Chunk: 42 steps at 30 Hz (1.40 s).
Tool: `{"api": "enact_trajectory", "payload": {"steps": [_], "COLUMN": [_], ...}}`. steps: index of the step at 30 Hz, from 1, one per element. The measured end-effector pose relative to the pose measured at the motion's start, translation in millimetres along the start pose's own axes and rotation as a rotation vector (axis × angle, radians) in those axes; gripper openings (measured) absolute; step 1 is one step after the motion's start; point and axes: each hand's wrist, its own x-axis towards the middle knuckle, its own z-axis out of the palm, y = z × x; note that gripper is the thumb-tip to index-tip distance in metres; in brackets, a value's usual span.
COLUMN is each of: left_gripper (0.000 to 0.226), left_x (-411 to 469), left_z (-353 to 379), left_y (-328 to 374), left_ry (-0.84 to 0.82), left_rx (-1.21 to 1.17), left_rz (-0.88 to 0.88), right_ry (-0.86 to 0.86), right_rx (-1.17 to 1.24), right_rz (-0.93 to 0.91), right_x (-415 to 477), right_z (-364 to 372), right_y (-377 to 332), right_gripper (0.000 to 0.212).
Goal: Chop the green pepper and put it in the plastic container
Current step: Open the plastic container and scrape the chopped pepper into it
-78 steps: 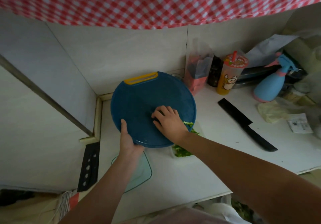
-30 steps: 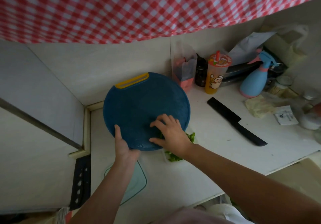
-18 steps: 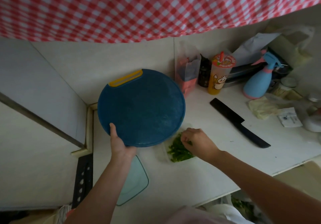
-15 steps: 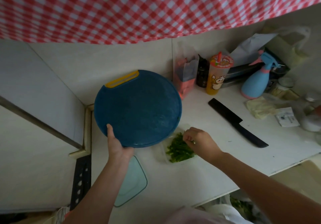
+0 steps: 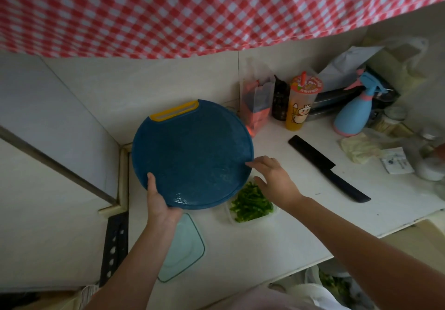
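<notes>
My left hand (image 5: 160,203) grips the board (image 5: 192,150) at 7 o'clock; my right hand (image 5: 273,179), fingers straight, touches its 4 o'clock edge. The pepper (image 5: 251,205) lies chopped in the container (image 5: 230,216) at the board's 5 o'clock. I should set the board down level, clear of the container.

Left grip (image 5: 160,204) clamped, thumb up — right grip (image 5: 274,180) flat, fingers straight.

Looks like a home kitchen: white worktop (image 5: 277,244) in a tiled corner, round dark-blue plastic chopping board (image 5: 192,150) at centre, long black kitchen knife (image 5: 327,167) at 3 o'clock, blue plastic spray bottle (image 5: 352,114) and yellow drink cup (image 5: 299,107) at 1 o'clock.
</notes>
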Motion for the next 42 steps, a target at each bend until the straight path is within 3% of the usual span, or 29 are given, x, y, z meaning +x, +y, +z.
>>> {"api": "enact_trajectory", "payload": {"steps": [3,6,8,12,16,22,29,34,39,42], "left_gripper": [0.047,0.048,0.047,0.046,0.043,0.047,0.047,0.046,0.048,0.046], "left_x": [-4.0,-6.0,-6.3,-7.3,-11.8,-15.4,-21.5,-21.9,-19.9,-20.1], "left_z": [2.4,4.0,2.6,2.1,6.0,3.1,7.2,7.1,3.7,3.4], "left_y": [0.9,2.8,4.5,10.1,12.5,8.2,4.9,6.7,11.1,12.7], "left_ry": [-0.006,-0.019,-0.009,0.013,0.009,0.005,-0.047,-0.038,-0.03,-0.012], "left_rx": [-0.011,-0.007,-0.002,0.0,-0.007,0.005,0.022,-0.003,0.0,-0.003], "left_rz": [0.005,0.011,0.019,0.031,0.036,0.014,0.032,0.01,0.008,0.0], "right_ry": [-0.022,0.003,-0.064,-0.119,-0.011,-0.015,-0.023,-0.11,-0.211,-0.212], "right_rx": [-0.074,-0.063,-0.093,-0.011,0.118,0.449,0.408,0.256,-0.027,-0.003], "right_rz": [-0.075,-0.101,-0.085,0.096,0.224,0.497,0.468,0.526,0.346,0.323], "right_x": [-1.4,-8.2,-12.4,-14.5,-8.1,15.8,15.9,14.2,2.7,-0.4], "right_z": [5.1,3.4,1.4,1.2,-1.7,-11.3,-5.7,-3.7,3.6,3.1], "right_y": [-0.5,2.4,3.9,7.0,1.9,-15.9,-18.8,-7.5,2.9,8.9], "right_gripper": [0.044,0.02,0.016,0.024,0.01,0.031,0.013,0.015,0.003,0.012]}}
